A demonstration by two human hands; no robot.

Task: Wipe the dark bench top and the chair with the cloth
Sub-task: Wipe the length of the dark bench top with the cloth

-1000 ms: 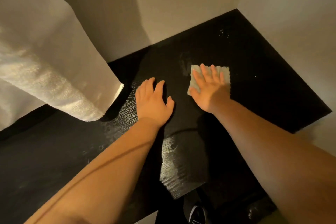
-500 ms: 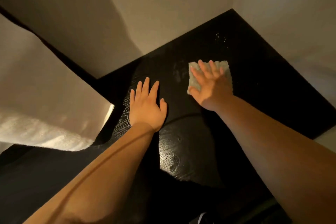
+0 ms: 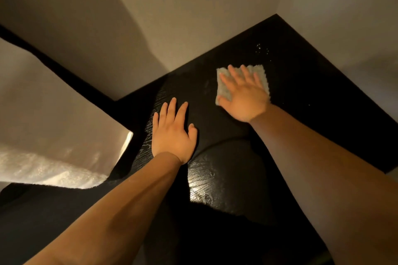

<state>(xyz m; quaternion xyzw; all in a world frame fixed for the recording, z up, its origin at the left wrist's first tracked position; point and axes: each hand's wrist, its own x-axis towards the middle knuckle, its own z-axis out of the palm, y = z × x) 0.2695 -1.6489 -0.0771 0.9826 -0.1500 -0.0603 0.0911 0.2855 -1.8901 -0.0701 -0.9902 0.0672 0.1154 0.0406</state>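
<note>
Pale cloth [image 3: 224, 90] was pressed flat on the dark surface [image 3: 312, 97] under the spread right hand [image 3: 245, 97]; the left hand [image 3: 172, 133] was laid open nearby. Even pressure was judged needed toward the specks [image 3: 261, 49].

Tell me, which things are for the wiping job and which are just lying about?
For the job: cloth; dark bench top; right hand, pressing the cloth flat; left hand, resting flat on the bench top.
Just there: pale towelling fabric at left; walls. No chair shows.
</note>
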